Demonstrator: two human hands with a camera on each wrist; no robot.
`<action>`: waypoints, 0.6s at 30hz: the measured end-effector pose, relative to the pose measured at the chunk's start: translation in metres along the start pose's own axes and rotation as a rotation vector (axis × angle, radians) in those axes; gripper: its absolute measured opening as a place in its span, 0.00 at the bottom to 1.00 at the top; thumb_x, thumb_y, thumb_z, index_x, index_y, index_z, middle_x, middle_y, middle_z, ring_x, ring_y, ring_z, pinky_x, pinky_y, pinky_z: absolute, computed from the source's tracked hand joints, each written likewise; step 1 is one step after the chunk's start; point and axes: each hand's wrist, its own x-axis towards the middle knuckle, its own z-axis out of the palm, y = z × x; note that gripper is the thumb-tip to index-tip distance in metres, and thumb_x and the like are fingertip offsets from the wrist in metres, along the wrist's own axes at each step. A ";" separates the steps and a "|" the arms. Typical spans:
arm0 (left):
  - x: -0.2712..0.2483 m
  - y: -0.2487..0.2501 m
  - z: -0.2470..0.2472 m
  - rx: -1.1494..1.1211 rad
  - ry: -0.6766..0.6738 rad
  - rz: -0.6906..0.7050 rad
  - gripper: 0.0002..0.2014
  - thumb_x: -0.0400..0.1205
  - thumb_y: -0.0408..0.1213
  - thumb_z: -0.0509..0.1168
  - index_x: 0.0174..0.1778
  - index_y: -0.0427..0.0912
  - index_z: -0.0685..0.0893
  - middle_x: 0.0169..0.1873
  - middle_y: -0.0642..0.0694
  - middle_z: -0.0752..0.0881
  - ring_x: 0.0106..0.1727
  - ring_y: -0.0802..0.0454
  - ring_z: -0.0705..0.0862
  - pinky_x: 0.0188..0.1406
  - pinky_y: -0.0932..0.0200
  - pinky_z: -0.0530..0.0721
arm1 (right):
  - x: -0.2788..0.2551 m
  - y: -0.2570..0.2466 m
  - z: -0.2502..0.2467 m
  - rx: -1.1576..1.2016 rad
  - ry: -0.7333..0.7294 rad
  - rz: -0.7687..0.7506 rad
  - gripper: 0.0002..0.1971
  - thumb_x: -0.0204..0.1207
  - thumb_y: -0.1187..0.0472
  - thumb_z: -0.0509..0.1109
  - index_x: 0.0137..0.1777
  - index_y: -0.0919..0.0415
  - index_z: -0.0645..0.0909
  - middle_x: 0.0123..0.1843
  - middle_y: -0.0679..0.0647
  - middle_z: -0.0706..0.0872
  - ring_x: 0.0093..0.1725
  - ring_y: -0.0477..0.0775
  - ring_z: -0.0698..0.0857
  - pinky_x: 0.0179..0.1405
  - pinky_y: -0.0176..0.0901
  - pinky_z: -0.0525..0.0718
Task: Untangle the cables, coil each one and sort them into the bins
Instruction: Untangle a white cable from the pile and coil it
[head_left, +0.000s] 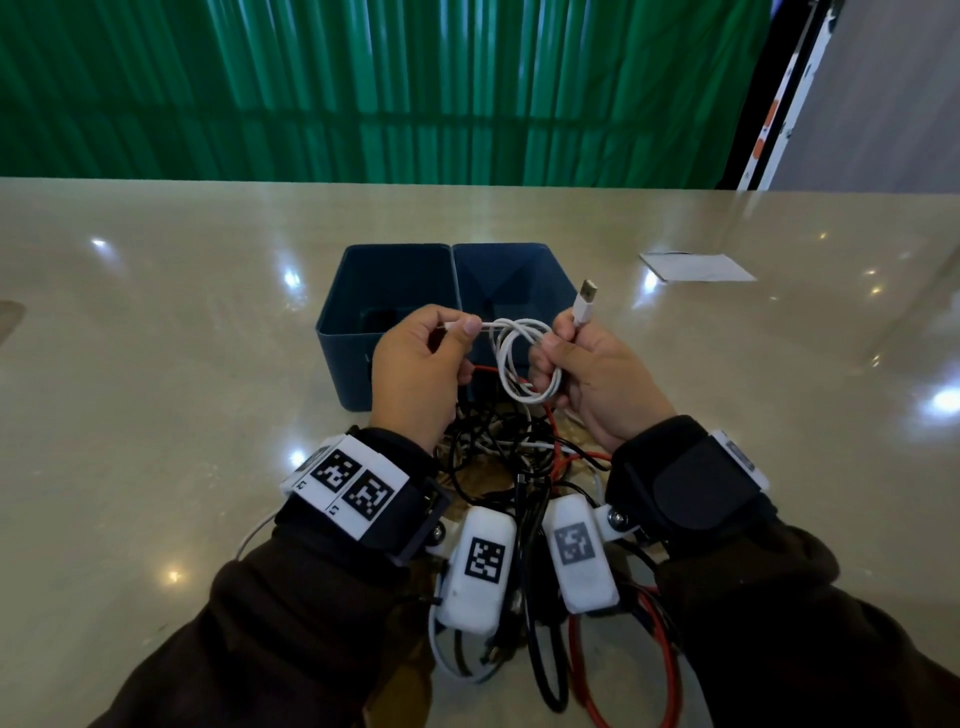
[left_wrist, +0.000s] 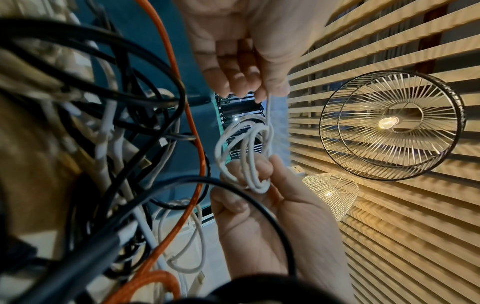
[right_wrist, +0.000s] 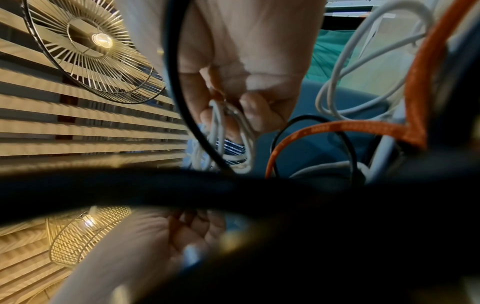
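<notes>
On the pale, glossy bench (head_left: 156, 415) two dark blue bins stand side by side, touching; the left bin (head_left: 353, 291) and the right bin (head_left: 514, 275) are both open at the top, just beyond the hands. The left hand (head_left: 415, 374) is raised in front of the left bin, its thumb and forefinger pinching one thin end of a white cable (head_left: 524, 364), the other fingers curled in. From that pinch the white cable runs right into a small coil of several loops that hangs in the air between the hands, in front of the bins. The right hand (head_left: 592, 374) grips the coil on its right side, fingers curled round the loops, with the cable's white USB plug (head_left: 584, 304) sticking up above the knuckles. Below and nearer the person, between the two wrists, a tangle of black, white and orange cables (head_left: 519, 467) lies in a heap on the bench. Far right on the bench lies a flat white sheet of paper (head_left: 696, 267)
</notes>
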 end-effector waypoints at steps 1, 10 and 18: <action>0.000 0.000 0.000 0.002 0.022 0.013 0.09 0.84 0.37 0.62 0.38 0.47 0.82 0.23 0.52 0.79 0.25 0.62 0.77 0.32 0.60 0.83 | 0.001 0.002 -0.001 -0.012 0.003 0.005 0.10 0.81 0.68 0.55 0.41 0.55 0.62 0.25 0.45 0.74 0.26 0.45 0.72 0.27 0.42 0.62; 0.007 0.000 -0.002 -0.369 0.229 -0.043 0.13 0.87 0.39 0.57 0.36 0.42 0.76 0.23 0.54 0.78 0.28 0.58 0.82 0.34 0.61 0.85 | -0.002 -0.002 0.003 0.009 -0.128 0.016 0.09 0.73 0.64 0.59 0.39 0.55 0.60 0.25 0.43 0.71 0.26 0.43 0.68 0.27 0.37 0.63; 0.006 0.005 0.000 -0.573 -0.085 -0.268 0.21 0.89 0.47 0.45 0.41 0.40 0.78 0.34 0.45 0.90 0.39 0.47 0.88 0.45 0.50 0.86 | -0.002 -0.004 0.003 0.138 -0.107 -0.056 0.08 0.74 0.69 0.56 0.39 0.58 0.61 0.27 0.48 0.67 0.25 0.41 0.68 0.25 0.30 0.71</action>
